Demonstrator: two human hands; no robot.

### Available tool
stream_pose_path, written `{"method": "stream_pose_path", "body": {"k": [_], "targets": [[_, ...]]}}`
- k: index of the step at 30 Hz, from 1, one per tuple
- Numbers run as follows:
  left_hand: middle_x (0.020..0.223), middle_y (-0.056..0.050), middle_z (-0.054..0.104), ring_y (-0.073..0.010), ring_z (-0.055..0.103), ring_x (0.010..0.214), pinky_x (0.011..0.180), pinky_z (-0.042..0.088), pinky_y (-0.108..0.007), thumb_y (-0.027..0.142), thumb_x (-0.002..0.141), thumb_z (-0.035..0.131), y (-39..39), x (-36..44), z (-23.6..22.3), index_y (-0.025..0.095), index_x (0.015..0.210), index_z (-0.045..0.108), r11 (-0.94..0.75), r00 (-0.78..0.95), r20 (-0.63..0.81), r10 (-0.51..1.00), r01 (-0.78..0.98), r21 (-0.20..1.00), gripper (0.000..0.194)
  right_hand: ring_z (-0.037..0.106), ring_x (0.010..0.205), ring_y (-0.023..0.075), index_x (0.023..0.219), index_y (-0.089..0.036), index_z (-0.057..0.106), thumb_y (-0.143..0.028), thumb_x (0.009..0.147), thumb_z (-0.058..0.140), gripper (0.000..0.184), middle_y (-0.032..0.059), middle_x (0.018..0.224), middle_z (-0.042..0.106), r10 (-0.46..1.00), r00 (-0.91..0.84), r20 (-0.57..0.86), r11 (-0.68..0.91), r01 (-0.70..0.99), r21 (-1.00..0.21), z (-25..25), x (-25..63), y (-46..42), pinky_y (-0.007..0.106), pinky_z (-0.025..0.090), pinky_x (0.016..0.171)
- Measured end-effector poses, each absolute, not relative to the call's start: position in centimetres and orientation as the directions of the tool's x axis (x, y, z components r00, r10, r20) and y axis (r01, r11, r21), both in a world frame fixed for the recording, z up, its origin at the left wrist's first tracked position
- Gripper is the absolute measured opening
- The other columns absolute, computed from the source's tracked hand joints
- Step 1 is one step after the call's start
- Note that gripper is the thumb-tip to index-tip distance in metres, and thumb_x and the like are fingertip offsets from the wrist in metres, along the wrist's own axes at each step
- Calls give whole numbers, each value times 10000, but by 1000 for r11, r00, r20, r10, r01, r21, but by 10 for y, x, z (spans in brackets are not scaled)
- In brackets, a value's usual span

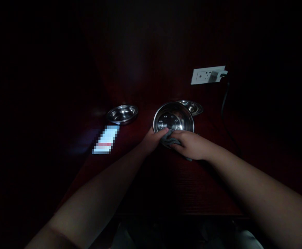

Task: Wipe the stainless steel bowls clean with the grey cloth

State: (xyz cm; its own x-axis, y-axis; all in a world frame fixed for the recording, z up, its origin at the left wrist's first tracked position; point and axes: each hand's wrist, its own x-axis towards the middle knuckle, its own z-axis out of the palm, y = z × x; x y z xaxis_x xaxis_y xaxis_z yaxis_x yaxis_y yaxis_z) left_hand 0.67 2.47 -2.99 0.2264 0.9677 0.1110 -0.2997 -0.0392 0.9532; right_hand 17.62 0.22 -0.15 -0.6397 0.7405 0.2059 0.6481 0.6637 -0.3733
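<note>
Over a dark red wooden desk [192, 193], the right hand [191, 145] clamps its fingers on a crumpled grey cloth [169, 139] against the near rim of a tilted round steel bowl [172, 114]; the left hand [152, 139] grips it, most fingers hidden. Pixelation masks a bright rectangular screen [106, 139]. Beyond, the bowl partly covers a shallow steel dish [194, 108].

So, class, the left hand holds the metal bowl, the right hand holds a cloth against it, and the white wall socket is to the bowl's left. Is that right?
Not quite: in the head view, the white wall socket is to the right of the metal bowl. The left hand does hold the bowl, and the right hand holds a cloth against it.
</note>
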Motion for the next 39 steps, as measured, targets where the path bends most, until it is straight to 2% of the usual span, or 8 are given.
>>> {"method": "stream_pose_path", "body": {"k": [18,39], "targets": [[957,-73,689,-204,618,908,908,445,-378,293,700,725,25,7,-31,129,992,660,-45,256,134,957,-324,945,341,616,923,211,979,-170,660,-235,855,525,195,89,996,673,738,-643,203,667,651,-362,0,176,1,353,458,856],[929,-70,692,-213,618,927,929,441,-383,300,695,723,25,7,-31,123,948,672,-56,244,134,960,-303,951,312,609,935,207,992,-181,650,-237,854,532,190,82,1008,669,734,-648,201,671,648,-362,0,177,2,345,458,868]]}}
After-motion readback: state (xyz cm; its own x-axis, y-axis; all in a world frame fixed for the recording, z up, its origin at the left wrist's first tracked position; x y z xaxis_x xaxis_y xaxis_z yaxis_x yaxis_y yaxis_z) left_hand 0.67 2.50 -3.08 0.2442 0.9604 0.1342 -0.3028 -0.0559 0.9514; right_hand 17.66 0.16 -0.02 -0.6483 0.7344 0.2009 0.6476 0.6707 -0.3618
